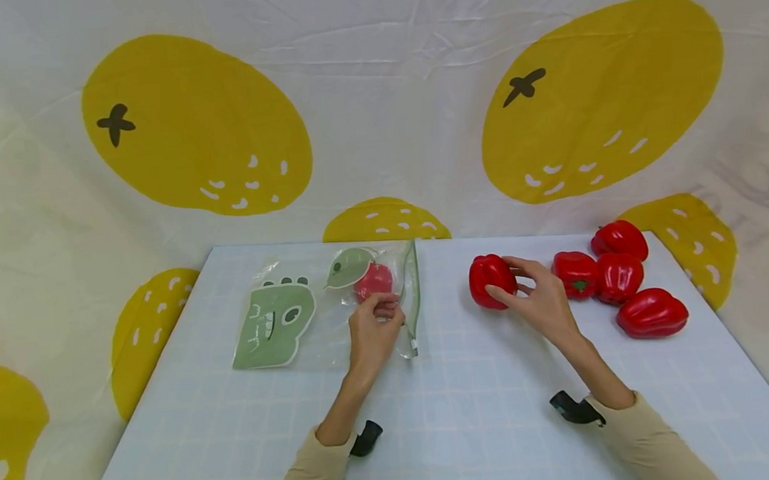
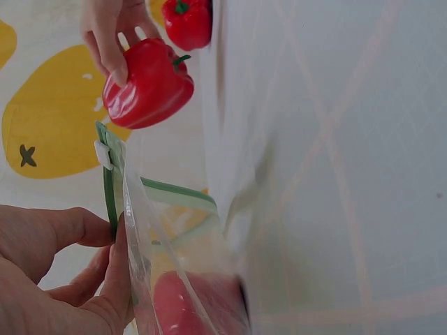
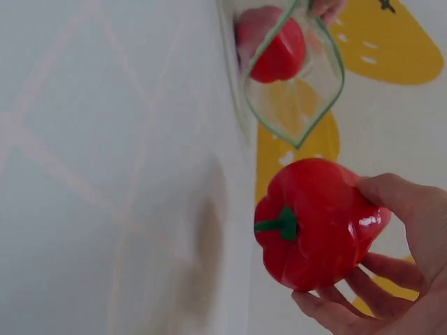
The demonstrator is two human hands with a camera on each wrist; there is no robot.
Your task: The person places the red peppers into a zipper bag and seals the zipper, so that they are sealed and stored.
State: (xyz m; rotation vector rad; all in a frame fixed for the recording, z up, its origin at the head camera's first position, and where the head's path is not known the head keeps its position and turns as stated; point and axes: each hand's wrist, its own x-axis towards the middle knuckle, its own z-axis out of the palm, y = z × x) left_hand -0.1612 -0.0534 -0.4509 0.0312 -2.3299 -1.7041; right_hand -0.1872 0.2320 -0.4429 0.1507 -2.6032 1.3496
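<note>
The peppers [image 1: 652, 313] have a smooth, glossy plastic look; the bag [image 1: 273, 329] is thin, clear, shiny plastic; the backdrop [image 1: 397, 127] is creased, faintly shiny cloth; the sleeves [image 1: 649, 437] matt cloth; the tabletop [image 1: 450, 406] smooth, perhaps plastic-coated

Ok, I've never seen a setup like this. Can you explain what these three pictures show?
There is no machine here: each grip is a person's bare hand. The wide picture comes from a camera on the head; the other two come from the wrists, so the table looks turned sideways. On it lie a clear zip bag printed in green, with one red pepper inside, and four loose peppers at the right. The left grip pinches the bag's green rim by its open mouth. The right grip holds another pepper above the table, outside the bag.
</note>
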